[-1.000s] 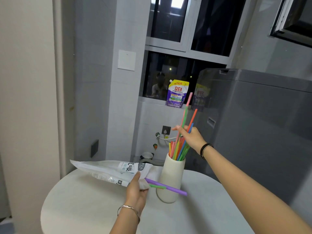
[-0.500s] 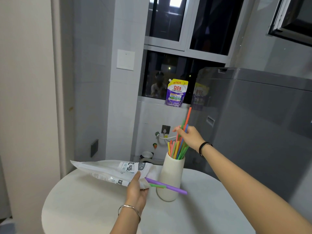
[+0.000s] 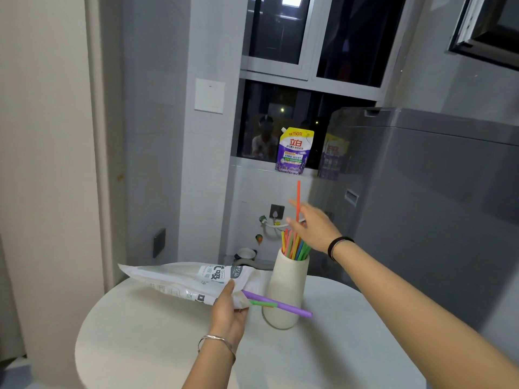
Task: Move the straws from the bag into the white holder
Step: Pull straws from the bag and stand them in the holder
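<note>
Forward: right hand (image 3: pixel 314 228) outstretched over holder (image 3: pixel 286 284), grip on orange straw (image 3: pixel 298 197) unclear; left hand (image 3: pixel 229 313) clasps bag (image 3: pixel 179 279) mouth.

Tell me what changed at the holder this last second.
The straws bunched in the right hand dropped into the white holder; only the orange straw stands tall by that hand, grip unclear. The left hand holds the bag as before, purple straw and green straw poking out.

The left hand (image 3: pixel 229 310) grips the bag (image 3: pixel 179 279), thumb on top. The right hand (image 3: pixel 314 228) is stretched forward, blurred, fingers spread.
</note>
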`<action>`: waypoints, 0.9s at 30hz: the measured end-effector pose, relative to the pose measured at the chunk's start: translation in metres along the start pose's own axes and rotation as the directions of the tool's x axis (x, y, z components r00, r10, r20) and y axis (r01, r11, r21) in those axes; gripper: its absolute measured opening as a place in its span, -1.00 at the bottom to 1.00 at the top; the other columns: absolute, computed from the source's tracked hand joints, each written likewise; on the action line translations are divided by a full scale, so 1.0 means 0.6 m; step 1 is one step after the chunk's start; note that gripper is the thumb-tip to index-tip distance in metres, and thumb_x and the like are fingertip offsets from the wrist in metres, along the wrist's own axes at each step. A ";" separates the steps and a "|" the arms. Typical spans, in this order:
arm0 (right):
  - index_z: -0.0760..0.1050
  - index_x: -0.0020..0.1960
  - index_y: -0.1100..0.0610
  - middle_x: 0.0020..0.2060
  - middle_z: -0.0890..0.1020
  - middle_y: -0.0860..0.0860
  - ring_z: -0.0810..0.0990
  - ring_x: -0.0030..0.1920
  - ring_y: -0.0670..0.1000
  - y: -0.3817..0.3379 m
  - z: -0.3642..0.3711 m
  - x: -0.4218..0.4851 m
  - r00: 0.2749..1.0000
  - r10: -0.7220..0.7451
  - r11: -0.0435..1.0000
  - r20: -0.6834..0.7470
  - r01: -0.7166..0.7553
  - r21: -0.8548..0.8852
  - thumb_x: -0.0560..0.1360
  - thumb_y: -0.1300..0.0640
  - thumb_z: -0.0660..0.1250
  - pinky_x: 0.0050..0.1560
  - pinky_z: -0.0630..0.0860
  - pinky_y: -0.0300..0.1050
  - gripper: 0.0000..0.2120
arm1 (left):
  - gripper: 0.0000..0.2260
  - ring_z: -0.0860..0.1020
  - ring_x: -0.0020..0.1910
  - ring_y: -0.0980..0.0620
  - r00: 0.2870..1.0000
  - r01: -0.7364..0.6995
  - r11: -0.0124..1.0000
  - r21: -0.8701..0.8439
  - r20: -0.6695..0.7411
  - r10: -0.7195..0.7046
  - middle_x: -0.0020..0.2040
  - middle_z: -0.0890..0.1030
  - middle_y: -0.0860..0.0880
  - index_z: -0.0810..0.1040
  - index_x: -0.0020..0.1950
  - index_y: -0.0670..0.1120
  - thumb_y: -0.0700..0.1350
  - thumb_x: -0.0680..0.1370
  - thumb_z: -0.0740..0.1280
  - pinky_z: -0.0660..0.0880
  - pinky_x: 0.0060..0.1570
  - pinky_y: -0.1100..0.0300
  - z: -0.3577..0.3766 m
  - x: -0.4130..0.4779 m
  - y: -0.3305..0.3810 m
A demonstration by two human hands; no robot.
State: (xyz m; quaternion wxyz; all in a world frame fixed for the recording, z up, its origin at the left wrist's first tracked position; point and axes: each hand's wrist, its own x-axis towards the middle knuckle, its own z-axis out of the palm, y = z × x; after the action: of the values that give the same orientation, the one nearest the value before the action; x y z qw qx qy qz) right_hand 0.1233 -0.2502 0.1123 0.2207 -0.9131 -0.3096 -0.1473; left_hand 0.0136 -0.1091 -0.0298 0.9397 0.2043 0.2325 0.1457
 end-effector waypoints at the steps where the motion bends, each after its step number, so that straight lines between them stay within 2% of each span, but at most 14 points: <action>1: 0.15 0.48 0.02 0.43 0.35 0.05 0.40 0.37 0.10 0.006 0.007 -0.006 0.995 0.035 0.999 0.096 -0.033 -0.021 0.56 -0.02 0.18 0.31 0.42 0.06 -0.47 | -0.65 0.55 0.00 -0.12 1.000 0.003 1.000 -0.002 0.002 -0.003 0.26 0.53 -0.21 0.36 0.39 -0.16 -0.23 0.59 0.23 0.50 0.07 0.00 0.000 -0.001 0.001; 2: 0.11 0.49 0.00 0.44 0.35 0.06 0.42 0.36 0.10 0.010 0.012 -0.010 0.988 0.061 0.998 0.139 -0.061 -0.003 0.56 0.00 0.20 0.29 0.43 0.05 -0.45 | -0.64 0.56 -0.04 -0.10 1.000 0.004 1.000 -0.005 0.004 -0.004 0.26 0.53 -0.21 0.36 0.39 -0.17 -0.23 0.59 0.23 0.51 0.02 0.02 0.000 -0.001 0.002; 4: -0.03 0.51 -0.04 0.46 0.31 0.05 0.45 0.33 0.10 0.009 0.008 -0.013 0.994 0.073 0.989 0.081 -0.082 0.120 0.53 0.04 0.27 0.25 0.48 0.06 -0.32 | -0.64 0.55 -0.12 -0.06 1.000 0.003 1.000 -0.006 0.011 -0.003 0.13 0.58 -0.17 0.36 0.39 -0.17 -0.23 0.59 0.23 0.50 -0.08 0.07 -0.001 -0.002 0.002; 7: -0.20 0.49 -0.19 0.47 0.27 0.02 0.45 0.32 0.10 -0.006 -0.009 -0.006 0.972 0.011 0.975 -0.234 0.042 0.220 0.47 0.10 0.37 0.19 0.51 0.12 -0.13 | -0.65 0.54 -0.14 -0.04 1.000 0.009 1.000 -0.002 0.013 -0.009 -0.07 0.57 -0.10 0.37 0.38 -0.17 -0.23 0.59 0.23 0.50 -0.12 0.10 -0.002 -0.001 0.003; 10: -0.09 0.45 -0.30 0.47 0.28 -0.02 0.40 0.36 0.02 -0.021 -0.027 0.007 0.920 -0.109 0.965 -0.377 0.189 0.182 0.52 0.11 0.28 0.20 0.43 0.01 -0.27 | -0.66 0.54 -0.14 -0.03 1.000 0.013 1.000 0.006 0.018 -0.013 -0.08 0.57 -0.09 0.38 0.37 -0.17 -0.23 0.59 0.23 0.50 -0.14 0.11 -0.001 -0.003 0.003; 12: 0.19 0.45 -0.13 0.40 0.40 0.01 0.45 0.32 0.03 -0.019 -0.026 0.014 0.934 -0.116 0.977 -0.339 0.168 0.130 0.58 0.13 0.17 0.20 0.42 -0.07 -0.52 | -0.66 0.54 -0.14 -0.03 1.000 0.015 1.000 0.005 0.018 -0.015 -0.06 0.57 -0.10 0.38 0.37 -0.16 -0.23 0.59 0.23 0.50 -0.15 0.11 0.000 -0.005 0.003; 14: 0.34 0.39 0.03 0.34 0.47 0.05 0.47 0.30 0.07 -0.009 -0.013 0.011 0.973 -0.044 0.993 -0.225 0.068 0.100 0.59 0.09 0.13 0.22 0.42 -0.07 -0.63 | -0.66 0.54 -0.14 -0.04 1.000 0.020 1.000 0.001 0.013 -0.020 0.01 0.58 -0.13 0.37 0.38 -0.16 -0.23 0.59 0.23 0.50 -0.13 0.11 0.001 -0.006 0.003; 16: 0.33 0.40 0.08 0.35 0.46 0.08 0.47 0.29 0.09 0.004 0.004 -0.001 0.998 0.057 0.997 0.010 -0.057 0.052 0.58 -0.03 0.13 0.25 0.42 -0.02 -0.58 | -0.65 0.54 -0.14 -0.04 1.000 0.026 1.000 -0.004 0.011 -0.026 0.05 0.57 -0.14 0.36 0.38 -0.17 -0.23 0.59 0.23 0.50 -0.12 0.11 0.001 -0.006 0.003; 18: 0.30 0.42 0.08 0.38 0.41 0.09 0.42 0.33 0.10 0.014 0.015 -0.014 0.972 0.099 0.992 0.215 -0.080 -0.094 0.57 -0.12 0.11 0.31 0.39 0.03 -0.51 | -0.67 0.54 -0.15 -0.03 1.000 0.020 1.000 -0.005 0.016 -0.020 -0.04 0.57 -0.11 0.38 0.37 -0.17 -0.23 0.59 0.22 0.50 -0.13 0.11 0.003 -0.008 0.004; 20: 0.20 0.47 0.06 0.46 0.30 0.07 0.30 0.43 0.09 0.020 0.015 -0.020 0.966 0.085 0.984 0.245 -0.044 -0.170 0.57 -0.14 0.10 0.41 0.28 0.07 -0.47 | -0.67 0.55 -0.12 -0.05 1.000 0.013 1.000 -0.007 0.015 -0.013 -0.05 0.58 -0.11 0.38 0.37 -0.17 -0.23 0.59 0.22 0.50 -0.14 0.11 0.004 -0.010 0.006; 22: 0.18 0.47 0.03 0.48 0.26 0.03 0.24 0.45 0.07 0.017 0.007 -0.027 0.995 0.017 0.992 0.100 -0.004 -0.124 0.57 -0.10 0.13 0.45 0.21 0.11 -0.49 | -0.65 0.53 0.02 -0.10 1.000 0.015 1.000 -0.019 0.011 -0.015 0.10 0.56 -0.14 0.36 0.39 -0.17 -0.23 0.60 0.22 0.50 -0.13 0.11 0.005 -0.013 0.009; 24: 0.33 0.38 0.05 0.38 0.39 0.03 0.38 0.34 0.03 0.004 0.005 -0.044 0.978 0.018 0.992 -0.207 0.008 0.124 0.56 0.01 0.19 0.34 0.35 0.00 -0.60 | -0.63 0.49 0.11 -0.09 1.000 0.015 0.999 -0.036 0.000 -0.015 0.23 0.52 -0.17 0.34 0.41 -0.16 -0.23 0.60 0.21 0.50 -0.05 0.08 0.007 -0.016 0.012; 26: 0.48 0.18 0.10 0.19 0.53 0.08 0.52 0.12 -0.01 -0.018 0.023 -0.074 0.853 0.194 0.885 -0.484 0.060 0.462 0.55 0.15 0.23 0.14 0.46 -0.18 -0.78 | -0.64 0.49 0.11 -0.09 1.000 0.000 0.998 -0.067 -0.012 0.000 0.30 0.50 -0.19 0.35 0.40 -0.16 -0.24 0.60 0.21 0.46 0.09 0.06 0.007 -0.018 0.017; 27: 0.50 0.09 0.12 0.10 0.57 0.13 0.55 0.04 0.00 -0.028 0.043 -0.094 0.774 0.329 0.801 -0.541 0.075 0.594 0.54 0.20 0.23 0.07 0.48 -0.22 -0.85 | -0.65 0.50 0.09 -0.09 1.000 -0.015 0.996 -0.083 -0.021 0.013 0.31 0.50 -0.19 0.35 0.40 -0.16 -0.24 0.60 0.21 0.46 0.11 0.06 0.007 -0.020 0.021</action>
State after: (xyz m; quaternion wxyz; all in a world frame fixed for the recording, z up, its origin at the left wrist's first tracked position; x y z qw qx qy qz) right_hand 0.0730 -0.2538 0.0727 0.5895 -0.7187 -0.1835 -0.3199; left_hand 0.0032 -0.1039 -0.0165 0.9439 0.1653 0.2342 0.1639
